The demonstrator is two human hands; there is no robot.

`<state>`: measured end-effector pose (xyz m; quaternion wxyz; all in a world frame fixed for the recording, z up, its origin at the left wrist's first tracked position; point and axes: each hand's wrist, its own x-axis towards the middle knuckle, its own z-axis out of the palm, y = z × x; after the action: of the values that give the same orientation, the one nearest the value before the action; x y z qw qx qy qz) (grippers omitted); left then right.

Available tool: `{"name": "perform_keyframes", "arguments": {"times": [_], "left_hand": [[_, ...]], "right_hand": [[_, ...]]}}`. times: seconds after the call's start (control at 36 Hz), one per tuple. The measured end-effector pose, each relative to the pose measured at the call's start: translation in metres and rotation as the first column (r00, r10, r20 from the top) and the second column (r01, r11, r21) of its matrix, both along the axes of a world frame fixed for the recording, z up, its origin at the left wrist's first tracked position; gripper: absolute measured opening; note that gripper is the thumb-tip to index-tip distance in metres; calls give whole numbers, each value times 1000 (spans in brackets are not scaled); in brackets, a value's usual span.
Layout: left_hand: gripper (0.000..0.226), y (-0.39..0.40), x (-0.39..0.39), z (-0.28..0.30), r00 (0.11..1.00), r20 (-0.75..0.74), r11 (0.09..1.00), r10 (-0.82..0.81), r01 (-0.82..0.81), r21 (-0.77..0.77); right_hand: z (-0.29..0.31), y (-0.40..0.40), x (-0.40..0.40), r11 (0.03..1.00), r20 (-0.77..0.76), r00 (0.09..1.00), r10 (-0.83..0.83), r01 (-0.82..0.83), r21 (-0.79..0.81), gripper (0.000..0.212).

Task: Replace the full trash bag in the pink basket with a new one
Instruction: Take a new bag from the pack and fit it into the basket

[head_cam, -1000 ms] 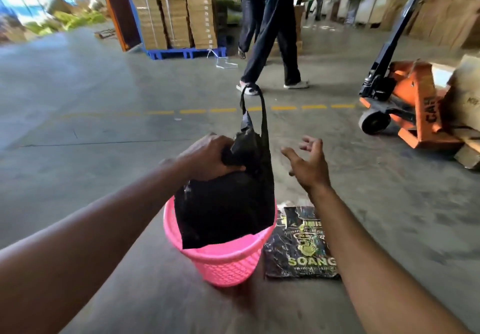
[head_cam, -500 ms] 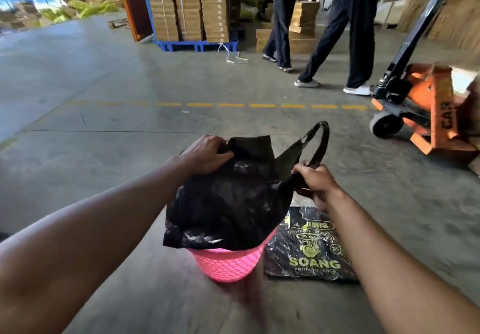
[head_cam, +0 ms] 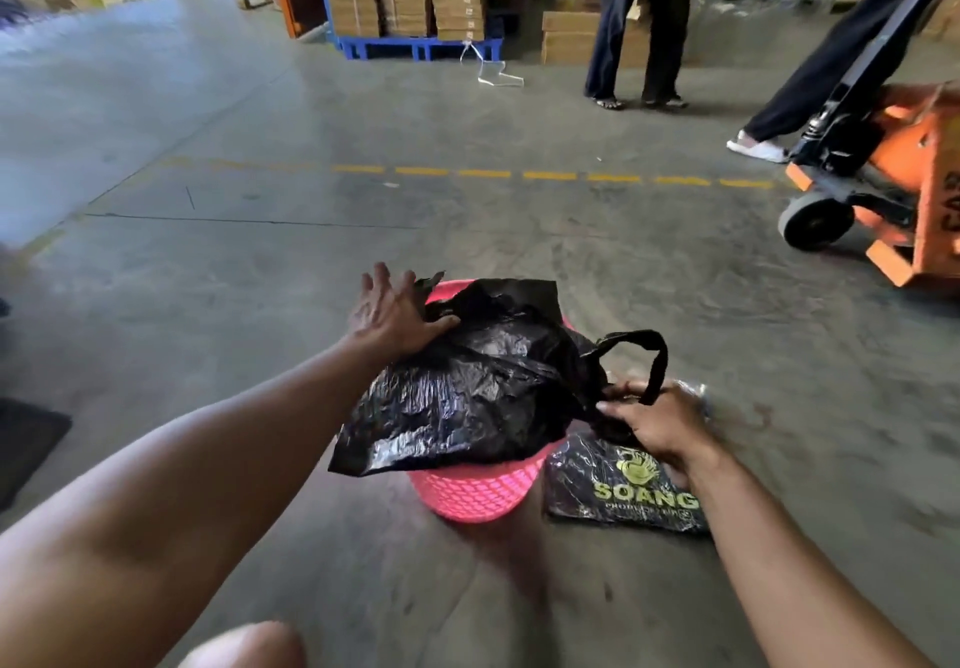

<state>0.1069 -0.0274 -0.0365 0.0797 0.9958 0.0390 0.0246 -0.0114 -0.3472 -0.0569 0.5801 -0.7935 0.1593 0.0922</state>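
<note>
The black bag (head_cam: 483,387) has been spread wider and lowered over the pink basket (head_cam: 475,493), so that more of the rim is covered near the middle of the frame. The left hand (head_cam: 389,316) has been opened, and it is now laid flat on the far left part of the bag. The right hand (head_cam: 657,423), empty a second ago, is now closed on the neck of the bag, lower and more to the right. The walking legs (head_cam: 810,64) have been carried to the upper right edge.
</note>
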Motion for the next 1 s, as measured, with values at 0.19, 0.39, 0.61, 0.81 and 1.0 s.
{"name": "perform_keyframes", "arguments": {"times": [0.19,0.39,0.61,0.81,1.0], "left_hand": [[56,34,-14,3,968,-210,964,135,-177,-200],[35,-5,-12,14,992,-89,751,94,-129,-648],[15,-71,-9,1,998,-54,89,-13,-53,-995],[27,-88,-8,-14,977,-178,120,-119,-164,-979],[33,-6,-12,2,976,170,933,-138,186,-308]], "right_hand": [[1,17,-8,997,-22,999,50,-48,66,26],[21,64,10,954,82,967,240,-219,-204,32],[15,118,35,771,-125,886,447,-453,-448,43],[7,123,42,289,-545,675,498,-721,-629,42],[-16,118,63,156,-610,617,496,-755,-637,37]]}}
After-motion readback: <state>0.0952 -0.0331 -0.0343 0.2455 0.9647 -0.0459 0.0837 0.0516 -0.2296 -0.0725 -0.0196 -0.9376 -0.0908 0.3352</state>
